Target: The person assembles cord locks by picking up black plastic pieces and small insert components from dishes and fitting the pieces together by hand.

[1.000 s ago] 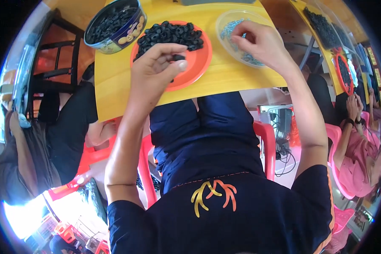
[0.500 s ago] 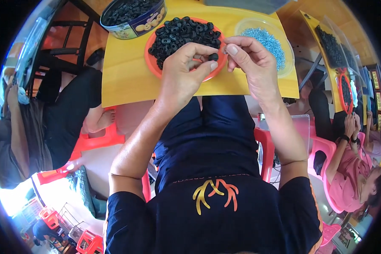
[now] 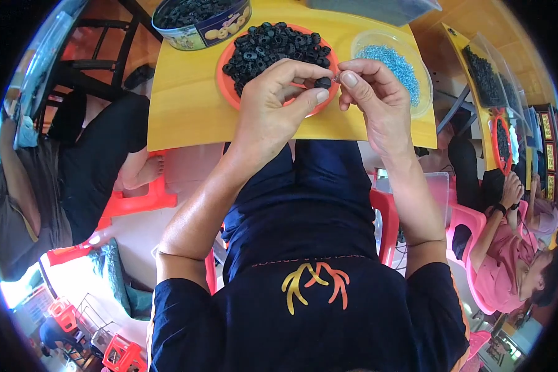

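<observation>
My left hand (image 3: 268, 111) pinches a small round black plastic part (image 3: 323, 82) between thumb and forefinger, above the near edge of an orange-red plate (image 3: 225, 86). Heaped on that plate are many similar black parts (image 3: 273, 53), some of them visibly hollow. Against the held part's right side, my right hand (image 3: 381, 96) brings a tiny shiny piece (image 3: 336, 78) in its thumb and fingertips; its exact kind is too small to tell. Beyond the right hand, a clear round dish (image 3: 425, 93) contains a pile of small blue, shiny pieces (image 3: 394, 68).
At the table's (image 3: 186, 118) far left stands a round tin (image 3: 198, 34) of black parts. A translucent grey bin (image 3: 372, 9) sits at the back. One person (image 3: 37, 186) sits at left, another in pink (image 3: 502, 266) at right, by a second table (image 3: 487, 133).
My right hand has brought the tiny shiny piece in to the black part, closing the gap between them. The view has shifted slightly.
</observation>
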